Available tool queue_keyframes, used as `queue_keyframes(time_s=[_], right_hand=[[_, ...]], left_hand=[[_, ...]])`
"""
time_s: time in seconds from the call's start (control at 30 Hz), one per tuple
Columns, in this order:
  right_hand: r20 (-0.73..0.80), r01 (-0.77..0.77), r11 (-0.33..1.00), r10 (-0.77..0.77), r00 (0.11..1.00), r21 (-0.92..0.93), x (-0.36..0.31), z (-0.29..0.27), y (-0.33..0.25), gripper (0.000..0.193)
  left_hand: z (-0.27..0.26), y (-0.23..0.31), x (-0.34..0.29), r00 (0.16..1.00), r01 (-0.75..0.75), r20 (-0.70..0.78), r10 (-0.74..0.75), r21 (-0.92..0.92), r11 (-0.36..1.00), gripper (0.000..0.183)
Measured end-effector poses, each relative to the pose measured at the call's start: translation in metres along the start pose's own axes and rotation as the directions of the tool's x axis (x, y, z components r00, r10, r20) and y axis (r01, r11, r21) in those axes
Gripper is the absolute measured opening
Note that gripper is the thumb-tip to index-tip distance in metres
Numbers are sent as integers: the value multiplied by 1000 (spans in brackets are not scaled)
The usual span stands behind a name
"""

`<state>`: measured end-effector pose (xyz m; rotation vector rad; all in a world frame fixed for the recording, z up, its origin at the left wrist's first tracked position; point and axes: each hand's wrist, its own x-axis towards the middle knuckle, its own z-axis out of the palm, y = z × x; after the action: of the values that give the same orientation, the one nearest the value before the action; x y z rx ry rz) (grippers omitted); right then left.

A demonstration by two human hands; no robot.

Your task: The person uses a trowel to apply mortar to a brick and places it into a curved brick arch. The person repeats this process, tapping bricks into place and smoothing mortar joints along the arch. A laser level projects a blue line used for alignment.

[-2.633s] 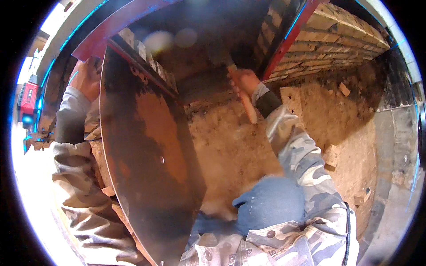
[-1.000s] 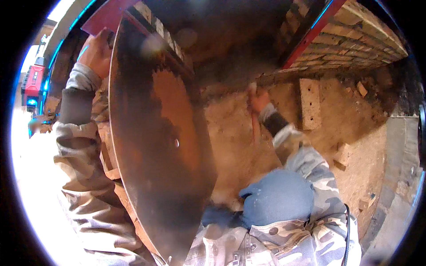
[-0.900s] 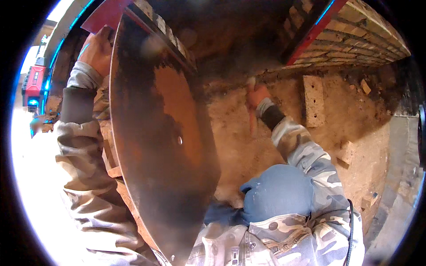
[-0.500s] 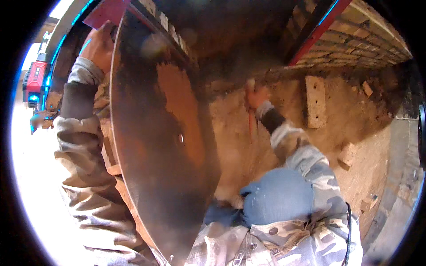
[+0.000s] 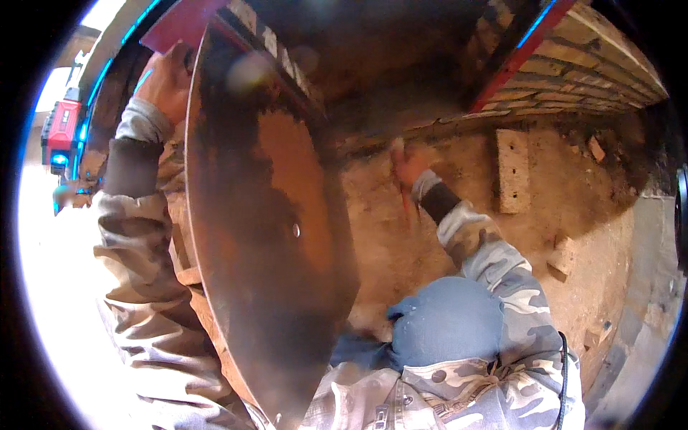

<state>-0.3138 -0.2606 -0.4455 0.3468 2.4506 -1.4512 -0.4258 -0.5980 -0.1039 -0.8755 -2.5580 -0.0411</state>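
A tall dark metal panel (image 5: 251,287) with a rust-brown patch and a small round hole stands upright left of my body. My left hand (image 5: 168,84) is closed at the panel's upper left edge, just below a red metal piece (image 5: 183,25); its fingertips are partly hidden. Reaching low to the ground beyond my knee, my right hand (image 5: 411,166) is closed around a thin orange-red tool (image 5: 406,204). The tool points back toward me, and blur hides its exact kind.
A red-edged upright (image 5: 494,79) stands before a brick wall (image 5: 580,72). On the dirt ground (image 5: 459,251) lie a holed brick (image 5: 512,172) and a broken brick piece (image 5: 561,258). A red laser level (image 5: 63,132) glows blue at far left.
The view has shifted slightly, so the panel and bricks appear a little lower and to the right. My right hand has moved slightly at the same spot; my left hand keeps its place.
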Motion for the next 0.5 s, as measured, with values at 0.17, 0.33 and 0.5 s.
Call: queue_keyframes(time_s=[0.17, 0.33, 0.5], right_hand=[[-102, -28, 999, 25, 994, -31, 13, 25, 0, 53], [-126, -48, 997, 39, 991, -62, 0, 38, 6, 55], [-59, -76, 997, 77, 995, 22, 0, 41, 0, 50]], left_hand=[[-1, -8, 5, 998, -32, 52, 33, -26, 999, 30], [0, -7, 10, 997, -26, 70, 29, -36, 999, 30], [2, -7, 9, 997, -20, 72, 23, -40, 999, 29]])
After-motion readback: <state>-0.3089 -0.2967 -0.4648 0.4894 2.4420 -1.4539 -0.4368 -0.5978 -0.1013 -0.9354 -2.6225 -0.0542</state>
